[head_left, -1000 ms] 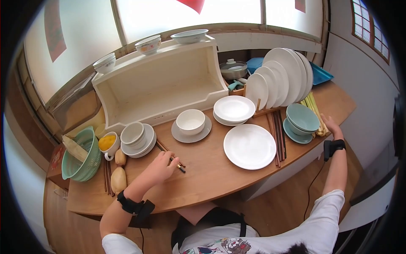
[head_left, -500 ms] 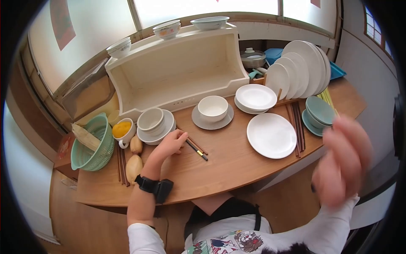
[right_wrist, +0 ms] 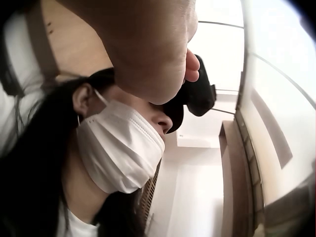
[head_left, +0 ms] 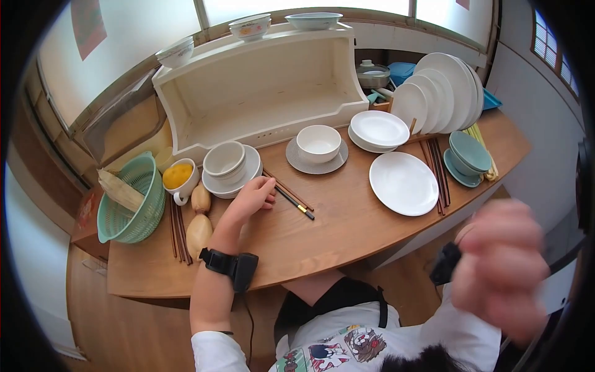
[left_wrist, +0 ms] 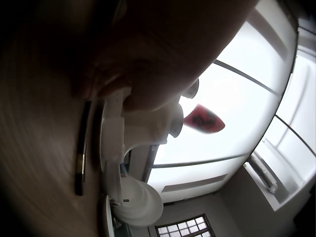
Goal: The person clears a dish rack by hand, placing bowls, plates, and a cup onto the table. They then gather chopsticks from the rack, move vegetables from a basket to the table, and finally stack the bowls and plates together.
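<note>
My left hand (head_left: 253, 198) rests low over the table with loosely bent fingers. Its fingertips are right at the upper end of black chopsticks (head_left: 294, 203) with gold bands, which lie flat beside brown chopsticks (head_left: 291, 191). In the left wrist view the hand is dark above the chopsticks (left_wrist: 83, 158). My right hand (head_left: 499, 270), blurred and with curled fingers, is raised close to the head camera. The right wrist view has this hand (right_wrist: 148, 54) beside the masked face, fingertips near a black head-worn device (right_wrist: 201, 94); nothing shows in its grip.
Stacked bowls (head_left: 224, 159) stand behind my left hand, a white bowl (head_left: 318, 141) on a plate at centre. A large white plate (head_left: 404, 184), more chopsticks (head_left: 441, 177) and blue-green bowls (head_left: 470, 152) are at right. A green basket (head_left: 149, 192) and gourd-shaped things (head_left: 199, 232) are at left.
My right hand has left the area beside the blue-green bowls and risen toward the head. My left hand has slid left along the chopsticks, which lie where they were. The head view has shifted.
</note>
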A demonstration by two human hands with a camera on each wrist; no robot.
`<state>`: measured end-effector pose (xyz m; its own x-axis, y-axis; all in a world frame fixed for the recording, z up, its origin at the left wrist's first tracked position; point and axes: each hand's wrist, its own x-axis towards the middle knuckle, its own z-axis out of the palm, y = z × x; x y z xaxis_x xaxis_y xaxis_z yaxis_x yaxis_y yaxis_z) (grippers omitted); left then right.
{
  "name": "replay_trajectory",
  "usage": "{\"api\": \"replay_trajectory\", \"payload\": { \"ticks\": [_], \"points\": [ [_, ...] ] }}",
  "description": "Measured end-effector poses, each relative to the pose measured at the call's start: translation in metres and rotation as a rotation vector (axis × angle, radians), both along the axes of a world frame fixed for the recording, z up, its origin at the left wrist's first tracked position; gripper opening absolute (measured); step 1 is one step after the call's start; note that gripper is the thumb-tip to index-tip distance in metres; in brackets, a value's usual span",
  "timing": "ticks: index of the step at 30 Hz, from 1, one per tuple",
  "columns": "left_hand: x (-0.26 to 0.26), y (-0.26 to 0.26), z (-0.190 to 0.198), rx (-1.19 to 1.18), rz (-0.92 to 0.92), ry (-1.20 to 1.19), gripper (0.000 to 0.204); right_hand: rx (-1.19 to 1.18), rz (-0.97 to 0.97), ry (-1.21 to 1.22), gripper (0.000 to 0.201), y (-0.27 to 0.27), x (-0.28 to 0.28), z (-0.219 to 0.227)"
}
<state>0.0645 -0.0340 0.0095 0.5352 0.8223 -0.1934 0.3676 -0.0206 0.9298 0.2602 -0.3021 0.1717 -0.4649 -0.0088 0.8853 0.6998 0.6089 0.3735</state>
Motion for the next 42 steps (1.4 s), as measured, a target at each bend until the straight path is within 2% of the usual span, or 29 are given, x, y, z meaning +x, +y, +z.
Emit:
{"api": "replay_trajectory", "payload": {
  "ticks": [3, 5, 7, 9, 11, 14, 17, 18, 19, 21, 25, 27, 28, 30, 34, 36, 40, 42],
  "points": [
    [0.001, 0.002, 0.0, -0.023, -0.022, 0.007, 0.033, -0.455, -0.07, 0.026, 0.022, 0.049, 0.004, -0.021],
    [0.001, 0.004, -0.003, -0.045, -0.028, -0.011, 0.032, -0.788, -0.158, 0.093, 0.026, 0.086, 0.013, -0.056],
    [0.0, 0.005, -0.005, -0.047, -0.031, -0.015, 0.032, -0.974, -0.251, 0.171, 0.027, 0.114, 0.023, -0.09],
    [0.001, 0.007, -0.004, -0.035, -0.043, -0.022, 0.031, -0.983, -0.243, 0.191, 0.027, 0.135, 0.028, -0.117],
    [0.0, 0.005, -0.003, -0.072, -0.033, -0.043, 0.031, -0.988, -0.236, 0.209, 0.026, 0.145, 0.028, -0.117],
    [-0.001, 0.005, -0.002, -0.072, -0.034, -0.062, 0.03, -1.15, -0.138, 0.359, 0.028, 0.159, 0.025, -0.109],
    [-0.001, 0.007, -0.003, -0.079, -0.025, -0.085, 0.03, -1.09, -0.143, 0.485, 0.033, 0.179, 0.026, -0.093],
    [-0.002, 0.008, -0.004, -0.094, -0.019, -0.097, 0.03, -0.972, -0.159, 0.462, 0.042, 0.192, 0.033, -0.092],
    [-0.003, 0.008, -0.006, -0.111, -0.013, -0.107, 0.029, -0.965, -0.16, 0.457, 0.042, 0.203, 0.038, -0.085],
    [-0.002, 0.01, -0.008, -0.062, 0.019, -0.153, 0.025, -0.604, -0.311, 0.395, 0.048, 0.23, 0.046, -0.064],
    [0.0, 0.013, -0.015, -0.068, 0.047, -0.131, 0.023, -0.5, -0.348, 0.427, 0.055, 0.3, 0.074, -0.02],
    [0.002, 0.015, -0.021, 0.079, 0.073, -0.09, 0.023, -0.437, -0.517, 0.509, 0.06, 0.342, 0.09, -0.003],
    [0.003, 0.015, -0.023, 0.084, 0.088, -0.096, 0.024, -0.436, -0.514, 0.508, 0.06, 0.362, 0.098, 0.005],
    [0.003, 0.014, -0.021, 0.075, 0.084, -0.077, 0.024, -0.514, -0.655, 0.686, 0.062, 0.396, 0.11, 0.018],
    [0.005, 0.01, -0.018, 0.103, 0.071, -0.022, 0.024, -0.537, -0.735, 0.783, 0.063, 0.437, 0.113, 0.031],
    [0.005, 0.008, -0.015, 0.123, 0.062, -0.009, 0.025, -0.597, -0.834, 0.784, 0.053, 0.454, 0.114, 0.032],
    [0.005, 0.008, -0.018, 0.086, 0.071, -0.032, 0.023, -0.652, -0.851, 0.821, 0.042, 0.477, 0.122, 0.036],
    [0.004, 0.011, -0.023, 0.091, 0.08, -0.011, 0.023, -0.693, -0.839, 0.849, 0.043, 0.473, 0.12, 0.041]
  ]
}}
